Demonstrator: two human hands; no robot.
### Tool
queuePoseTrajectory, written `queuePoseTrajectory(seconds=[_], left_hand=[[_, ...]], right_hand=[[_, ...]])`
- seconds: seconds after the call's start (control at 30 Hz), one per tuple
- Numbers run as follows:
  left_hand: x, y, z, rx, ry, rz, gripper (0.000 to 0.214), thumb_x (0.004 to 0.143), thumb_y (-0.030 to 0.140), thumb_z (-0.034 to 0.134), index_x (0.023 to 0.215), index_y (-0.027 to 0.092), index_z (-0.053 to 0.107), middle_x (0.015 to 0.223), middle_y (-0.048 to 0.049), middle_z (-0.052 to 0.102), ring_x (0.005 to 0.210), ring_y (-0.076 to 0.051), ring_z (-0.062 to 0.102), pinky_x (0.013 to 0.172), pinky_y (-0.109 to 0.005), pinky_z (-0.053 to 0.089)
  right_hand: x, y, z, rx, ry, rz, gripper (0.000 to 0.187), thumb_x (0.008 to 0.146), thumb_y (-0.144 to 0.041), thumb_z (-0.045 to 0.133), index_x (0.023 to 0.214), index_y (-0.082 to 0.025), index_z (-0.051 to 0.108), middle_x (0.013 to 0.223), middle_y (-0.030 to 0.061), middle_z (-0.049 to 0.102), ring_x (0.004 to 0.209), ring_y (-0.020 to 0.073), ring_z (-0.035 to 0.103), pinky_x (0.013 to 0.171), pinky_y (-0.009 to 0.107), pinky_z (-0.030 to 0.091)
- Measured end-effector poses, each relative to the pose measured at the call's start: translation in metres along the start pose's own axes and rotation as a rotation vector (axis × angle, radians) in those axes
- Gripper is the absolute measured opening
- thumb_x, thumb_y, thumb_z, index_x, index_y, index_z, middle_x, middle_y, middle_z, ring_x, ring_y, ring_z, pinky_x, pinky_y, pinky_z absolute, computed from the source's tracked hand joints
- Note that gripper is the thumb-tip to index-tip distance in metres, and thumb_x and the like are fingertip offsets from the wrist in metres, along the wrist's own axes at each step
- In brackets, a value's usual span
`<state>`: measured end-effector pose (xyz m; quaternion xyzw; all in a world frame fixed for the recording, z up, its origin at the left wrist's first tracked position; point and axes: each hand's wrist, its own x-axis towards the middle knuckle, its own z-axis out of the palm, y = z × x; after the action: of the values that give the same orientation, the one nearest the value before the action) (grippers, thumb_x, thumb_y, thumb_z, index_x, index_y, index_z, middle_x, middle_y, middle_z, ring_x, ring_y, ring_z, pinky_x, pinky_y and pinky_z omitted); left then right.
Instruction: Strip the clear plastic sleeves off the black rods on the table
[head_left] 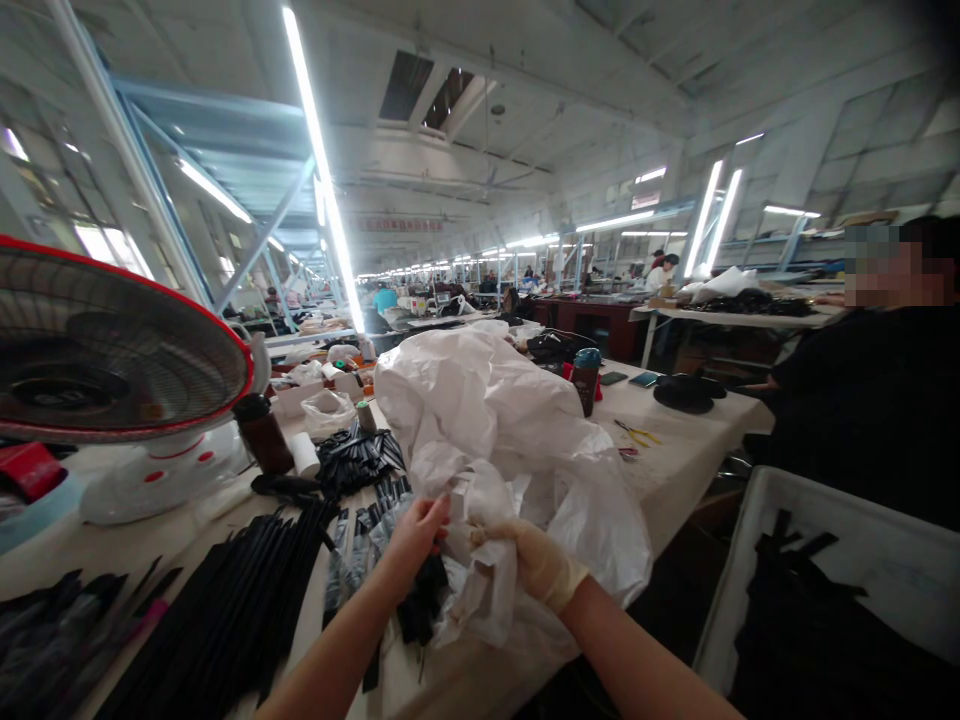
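Note:
A big crumpled white plastic bag point(517, 410) lies on the cloth-covered table in front of me. My left hand point(421, 532), bare, has its fingers closed on the gathered edge of the bag. On the other side my right hand point(536, 562), in a pale glove, grips a bunched part of the same bag near its mouth. What is inside the bag is hidden. Under and left of my left hand lie bundles of black strips point(375, 520), some wrapped in clear plastic.
A red-rimmed fan point(112, 350) stands at the left, above long black strips point(217, 600). Behind the bag are a lidded brown cup point(586, 380) and yellow-handled pliers point(637, 433). A white bin point(731, 590) with black pieces stands at right, near a person in black point(877, 400).

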<state>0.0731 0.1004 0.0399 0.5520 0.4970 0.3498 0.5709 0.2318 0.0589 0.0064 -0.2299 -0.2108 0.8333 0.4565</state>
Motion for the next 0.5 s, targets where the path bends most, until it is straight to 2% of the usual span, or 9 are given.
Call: queuePoseTrajectory(seconds=[0.1,0.2,0.27,0.33,0.4,0.5], left_hand=[[-0.019,-0.001,0.003,-0.131,-0.25,-0.18,0.044,0.073,0.056,0.061,0.076,0.013,0.062,0.067,-0.0021,0.063,0.056,-0.013,0.057,0.053,-0.023,0.041],[-0.025,0.002,0.015,-0.278,-0.419,-0.299,0.034,0.072,0.045,0.067,0.07,0.012,0.063,0.057,-0.0005,0.061,0.047,-0.011,0.054,0.049,-0.023,0.042],[-0.023,0.004,0.024,-0.369,-0.479,-0.341,0.022,0.068,0.032,0.07,0.07,0.012,0.063,0.054,0.0005,0.061,0.046,-0.011,0.054,0.051,-0.023,0.044],[-0.022,0.003,0.031,-0.451,-0.532,-0.362,0.016,0.065,0.023,0.07,0.073,0.011,0.064,0.059,-0.001,0.065,0.051,-0.011,0.058,0.058,-0.023,0.047],[-0.022,0.0,0.036,-0.51,-0.585,-0.386,0.017,0.065,0.022,0.069,0.076,0.009,0.066,0.064,-0.0045,0.068,0.056,-0.014,0.061,0.061,-0.024,0.048],[-0.024,-0.002,0.041,-0.581,-0.618,-0.398,0.022,0.069,0.025,0.068,0.082,0.007,0.067,0.068,-0.0069,0.07,0.06,-0.017,0.064,0.061,-0.027,0.049]], right_hand=[[-0.005,0.005,0.007,0.011,-0.059,0.045,0.014,0.068,-0.008,0.059,0.081,-0.008,0.063,0.07,0.0045,0.067,0.065,0.012,0.064,0.065,0.022,0.05],[-0.012,0.013,0.014,0.014,-0.141,0.125,0.008,0.064,-0.011,0.059,0.071,-0.009,0.06,0.057,0.0014,0.06,0.054,0.0114,0.059,0.061,0.022,0.049],[-0.02,0.014,0.016,0.021,-0.188,0.193,0.005,0.063,-0.012,0.059,0.067,-0.01,0.059,0.044,-0.0046,0.047,0.04,0.0072,0.048,0.051,0.018,0.045],[-0.03,0.012,0.017,0.047,-0.207,0.226,0.006,0.064,-0.014,0.06,0.065,-0.009,0.057,0.041,-0.0091,0.037,0.033,0.002,0.031,0.042,0.014,0.036],[-0.039,0.01,0.017,0.057,-0.181,0.201,0.011,0.067,-0.017,0.062,0.064,-0.008,0.056,0.046,-0.0087,0.039,0.034,-0.0004,0.021,0.036,0.011,0.025],[-0.048,0.014,0.018,-0.035,-0.125,0.189,0.018,0.074,-0.026,0.063,0.068,-0.011,0.055,0.051,-0.0078,0.041,0.035,-0.0001,0.016,0.033,0.013,0.014]])
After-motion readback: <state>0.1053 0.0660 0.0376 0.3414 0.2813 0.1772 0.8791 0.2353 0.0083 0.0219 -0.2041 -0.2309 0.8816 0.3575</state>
